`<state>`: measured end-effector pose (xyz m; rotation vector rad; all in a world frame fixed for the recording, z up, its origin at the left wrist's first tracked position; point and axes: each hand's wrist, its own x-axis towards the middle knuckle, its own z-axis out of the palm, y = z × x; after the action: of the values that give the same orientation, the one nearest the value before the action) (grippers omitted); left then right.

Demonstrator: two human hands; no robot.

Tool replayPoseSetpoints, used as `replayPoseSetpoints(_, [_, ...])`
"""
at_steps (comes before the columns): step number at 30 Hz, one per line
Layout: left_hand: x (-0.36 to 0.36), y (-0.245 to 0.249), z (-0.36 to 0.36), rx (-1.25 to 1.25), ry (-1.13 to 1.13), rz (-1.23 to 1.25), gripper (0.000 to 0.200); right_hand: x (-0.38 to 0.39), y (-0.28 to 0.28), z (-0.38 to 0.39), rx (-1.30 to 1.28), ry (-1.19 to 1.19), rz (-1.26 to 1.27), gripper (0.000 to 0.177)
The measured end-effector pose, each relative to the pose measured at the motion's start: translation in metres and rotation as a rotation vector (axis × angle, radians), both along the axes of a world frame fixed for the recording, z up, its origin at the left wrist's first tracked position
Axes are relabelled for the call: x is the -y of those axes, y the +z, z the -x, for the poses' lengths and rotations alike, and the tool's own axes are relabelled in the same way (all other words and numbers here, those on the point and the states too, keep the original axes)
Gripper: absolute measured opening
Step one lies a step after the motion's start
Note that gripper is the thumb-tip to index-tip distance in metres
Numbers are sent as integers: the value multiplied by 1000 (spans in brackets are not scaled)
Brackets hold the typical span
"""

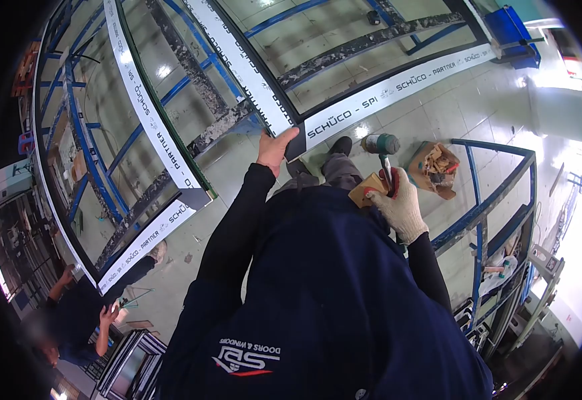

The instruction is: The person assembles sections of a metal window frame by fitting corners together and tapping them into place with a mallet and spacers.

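My left hand [275, 151], bare with a black sleeve, grips the near corner of a dark window frame [296, 141]. Its thumb lies along the corner, and the other fingers are partly hidden. White printed protective tape [397, 90] covers the frame's faces. My right hand [401, 208], in a whitish knitted glove, is closed around the handle of a mallet [380, 143] with a dark greenish head. A small wooden block [367, 191] is also held in that hand, under the thumb. Mallet and block are apart from the frame.
A second taped frame [145, 100] lies to the left on blue steel stands [81, 140]. At lower left, another person [77, 320] works by its far corner. A cardboard box of scraps [435, 170] stands on the floor, beside a blue metal rack [497, 193] at right.
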<state>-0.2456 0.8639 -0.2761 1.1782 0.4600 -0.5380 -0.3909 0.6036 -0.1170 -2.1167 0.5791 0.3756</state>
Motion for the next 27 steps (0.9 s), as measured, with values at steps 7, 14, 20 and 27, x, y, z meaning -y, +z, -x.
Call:
replayPoseSetpoints(7, [-25, -4, 38, -33, -123, -44, 60, 1, -2, -2, -8, 24, 16, 62])
replayPoseSetpoints(14, [-36, -21, 54, -35, -118, 82, 44, -2, 1, -11, -24, 77, 4, 62])
replayPoseSetpoints(20, [-30, -13, 61, -27, -22, 90, 58, -1, -5, -13, -5, 90, -4, 62])
replayPoseSetpoints(27, [-16, -2, 35, -107, 26, -17, 61, 0, -3, -15, 1, 86, -3, 62])
